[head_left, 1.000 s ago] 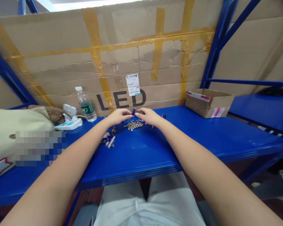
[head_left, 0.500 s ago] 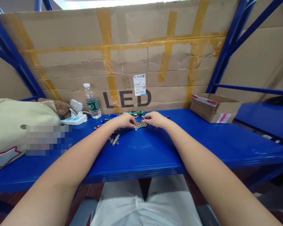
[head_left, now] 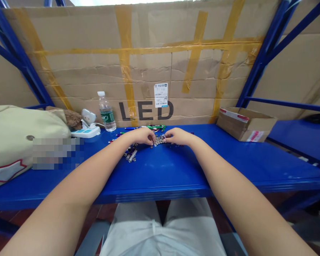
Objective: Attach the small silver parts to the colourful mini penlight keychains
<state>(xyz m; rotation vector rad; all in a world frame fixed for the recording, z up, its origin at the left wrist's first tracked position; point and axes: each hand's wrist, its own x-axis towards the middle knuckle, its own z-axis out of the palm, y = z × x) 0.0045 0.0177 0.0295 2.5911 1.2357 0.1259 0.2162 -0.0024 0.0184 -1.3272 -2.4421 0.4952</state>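
Curling fingertips point(head_left: 150, 140); metal discs point(head_left: 158, 142) half-hidden

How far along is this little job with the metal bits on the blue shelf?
A few silver cylinders lie aside near the left hand, possibly finished. Left hand and right hand both finger the pile of small metal discs. That pile and the coloured sticks behind it look left to do.

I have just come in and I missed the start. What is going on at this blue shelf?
A person sits at the blue shelf. The left hand and the right hand rest on a small pile of round metal pieces, one from each side, fingers curled; whether they grip a piece is unclear. Small tubes lie beside the left hand.
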